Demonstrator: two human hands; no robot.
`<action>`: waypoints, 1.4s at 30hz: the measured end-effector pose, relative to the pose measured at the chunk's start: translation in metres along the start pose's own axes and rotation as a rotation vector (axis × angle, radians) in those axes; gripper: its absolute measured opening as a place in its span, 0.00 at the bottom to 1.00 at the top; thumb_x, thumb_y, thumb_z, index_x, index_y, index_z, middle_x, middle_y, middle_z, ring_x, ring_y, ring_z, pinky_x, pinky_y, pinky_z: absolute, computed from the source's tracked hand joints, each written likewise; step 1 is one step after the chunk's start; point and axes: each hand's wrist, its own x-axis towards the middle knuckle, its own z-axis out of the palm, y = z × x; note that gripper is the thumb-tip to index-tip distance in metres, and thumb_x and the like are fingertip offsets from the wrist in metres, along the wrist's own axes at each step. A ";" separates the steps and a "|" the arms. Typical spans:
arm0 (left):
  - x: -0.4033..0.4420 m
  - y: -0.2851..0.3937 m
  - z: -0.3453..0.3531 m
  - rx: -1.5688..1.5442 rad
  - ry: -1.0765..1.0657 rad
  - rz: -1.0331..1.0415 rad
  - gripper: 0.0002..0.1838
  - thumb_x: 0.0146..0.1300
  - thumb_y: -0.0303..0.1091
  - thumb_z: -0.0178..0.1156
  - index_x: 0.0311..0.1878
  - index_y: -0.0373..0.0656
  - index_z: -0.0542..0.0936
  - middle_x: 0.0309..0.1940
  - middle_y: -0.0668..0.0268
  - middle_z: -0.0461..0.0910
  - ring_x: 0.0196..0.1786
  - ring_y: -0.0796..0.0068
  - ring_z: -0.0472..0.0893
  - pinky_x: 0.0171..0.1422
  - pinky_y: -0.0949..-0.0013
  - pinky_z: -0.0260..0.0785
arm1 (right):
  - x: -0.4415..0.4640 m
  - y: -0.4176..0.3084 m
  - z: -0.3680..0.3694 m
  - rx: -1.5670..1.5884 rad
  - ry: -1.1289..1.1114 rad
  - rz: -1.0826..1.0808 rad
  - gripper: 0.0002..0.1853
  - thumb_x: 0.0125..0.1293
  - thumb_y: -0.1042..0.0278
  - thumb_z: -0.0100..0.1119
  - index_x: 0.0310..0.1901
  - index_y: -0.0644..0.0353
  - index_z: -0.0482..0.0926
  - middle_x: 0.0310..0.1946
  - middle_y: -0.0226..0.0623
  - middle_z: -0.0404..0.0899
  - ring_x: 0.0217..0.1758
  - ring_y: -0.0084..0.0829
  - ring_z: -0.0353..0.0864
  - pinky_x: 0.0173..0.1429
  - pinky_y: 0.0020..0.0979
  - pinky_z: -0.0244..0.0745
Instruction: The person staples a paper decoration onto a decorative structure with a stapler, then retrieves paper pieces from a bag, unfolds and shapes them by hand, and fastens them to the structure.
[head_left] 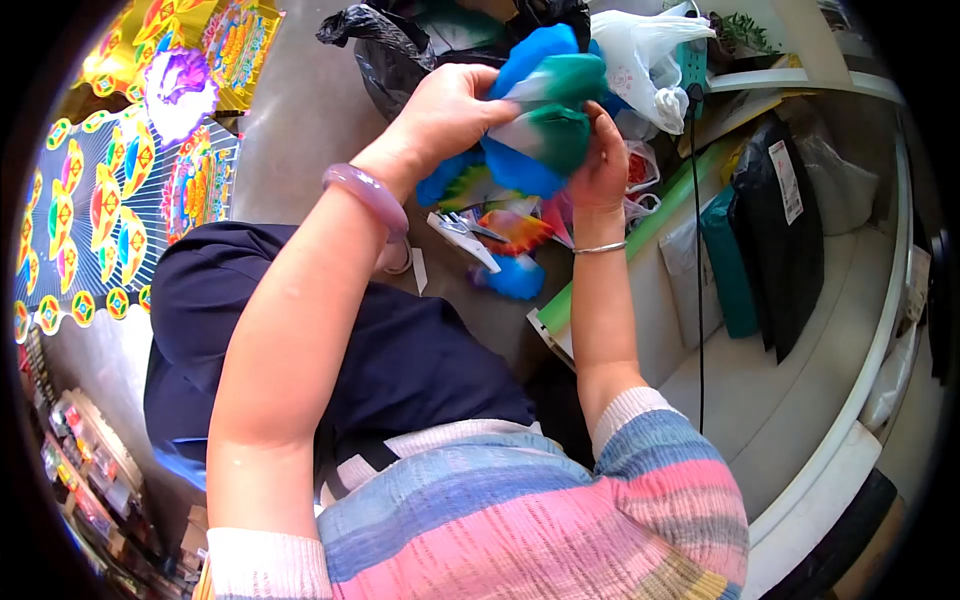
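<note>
My left hand (453, 112), with a pale purple bangle on its wrist, pinches the left edge of a blue, white and green paper-like flower (548, 122). On the flower's right side, the fingers of my right hand (600, 165) close around its lower edge, partly hidden behind it. The layers look thin and ruffled. Beneath the hands lie an orange-red ruffled piece (517, 231), a smaller blue piece (516, 278) and a narrow white object (463, 240). Greyish blades, perhaps scissors, show beside the white object.
A black plastic bag (385, 62) and a white plastic bag (640, 70) sit beyond the hands. To the right, a black package (775, 235) rests on a pale seat, with a dark cable (699, 290) hanging before it. Shiny colourful decorations (120, 190) stand at left.
</note>
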 end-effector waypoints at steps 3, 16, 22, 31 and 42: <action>-0.004 -0.004 -0.001 -0.047 0.105 -0.045 0.15 0.57 0.34 0.65 0.46 0.39 0.80 0.35 0.70 0.81 0.33 0.84 0.76 0.38 0.78 0.69 | -0.012 -0.008 0.050 -0.122 -0.102 -0.055 0.18 0.67 0.62 0.52 0.53 0.64 0.73 0.46 0.36 0.79 0.52 0.30 0.76 0.61 0.31 0.68; -0.008 -0.020 -0.009 -0.229 0.272 -0.296 0.10 0.65 0.35 0.57 0.43 0.40 0.80 0.31 0.69 0.80 0.28 0.82 0.78 0.33 0.76 0.72 | -0.020 -0.020 0.050 -0.439 0.144 -0.294 0.07 0.60 0.76 0.60 0.40 0.59 0.78 0.43 0.30 0.78 0.43 0.23 0.77 0.48 0.24 0.73; -0.001 -0.037 -0.012 0.008 0.048 -0.249 0.14 0.60 0.35 0.58 0.46 0.37 0.79 0.35 0.63 0.81 0.33 0.76 0.79 0.39 0.70 0.73 | -0.012 -0.049 0.020 -0.331 0.380 -0.432 0.09 0.62 0.74 0.58 0.44 0.62 0.77 0.41 0.33 0.79 0.41 0.28 0.78 0.47 0.30 0.75; -0.015 0.001 0.011 -0.256 -0.102 0.058 0.31 0.48 0.33 0.71 0.55 0.33 0.73 0.43 0.62 0.80 0.46 0.76 0.77 0.53 0.70 0.70 | -0.010 -0.044 0.040 -0.914 0.132 -0.216 0.13 0.66 0.67 0.55 0.47 0.66 0.74 0.41 0.32 0.77 0.44 0.23 0.73 0.51 0.25 0.67; -0.022 0.006 -0.017 -0.097 0.320 0.202 0.13 0.51 0.27 0.65 0.41 0.36 0.79 0.33 0.68 0.79 0.36 0.81 0.76 0.43 0.75 0.70 | -0.001 -0.026 0.094 -0.287 -0.137 0.152 0.22 0.61 0.69 0.60 0.56 0.67 0.71 0.50 0.38 0.76 0.51 0.29 0.76 0.59 0.30 0.69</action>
